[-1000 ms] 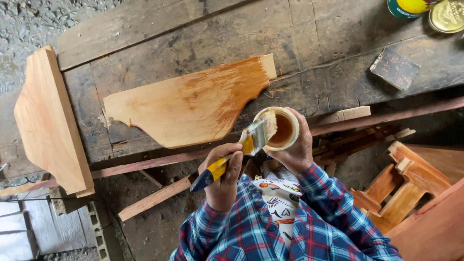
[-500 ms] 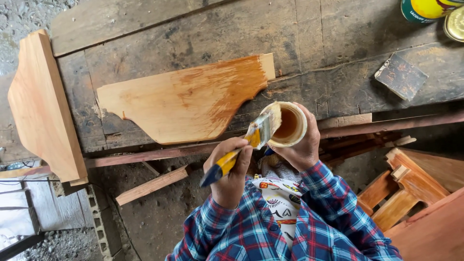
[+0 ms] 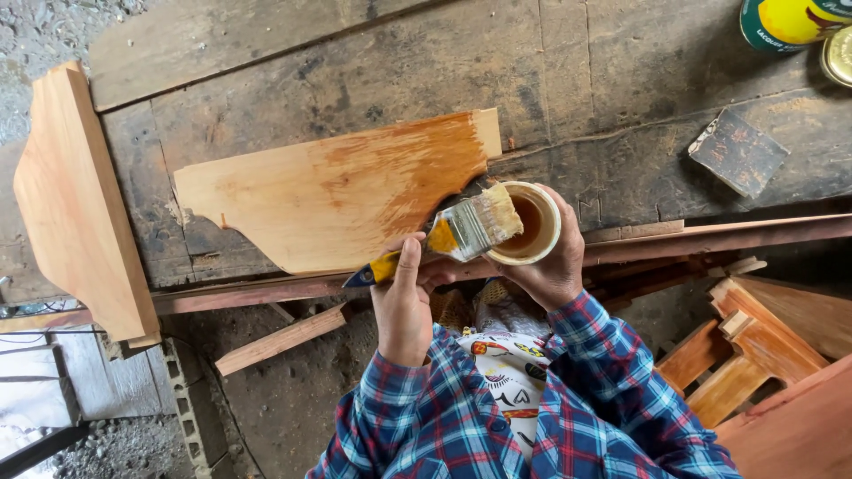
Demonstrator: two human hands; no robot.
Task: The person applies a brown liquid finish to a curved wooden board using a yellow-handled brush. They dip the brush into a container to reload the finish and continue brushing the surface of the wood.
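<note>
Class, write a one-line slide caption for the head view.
Left hand wipes paintbrush on varnish cup held by right hand, beside half-coated wooden panel.

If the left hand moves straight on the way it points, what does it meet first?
Probably the half-stained board: the left hand, holding the brush, points up the picture toward its near edge, though depth is unclear.

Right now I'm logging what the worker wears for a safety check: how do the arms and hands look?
Both hands, left hand and right hand, are bare, no gloves. Long plaid sleeves in blue, red and white reach the wrists.
</note>
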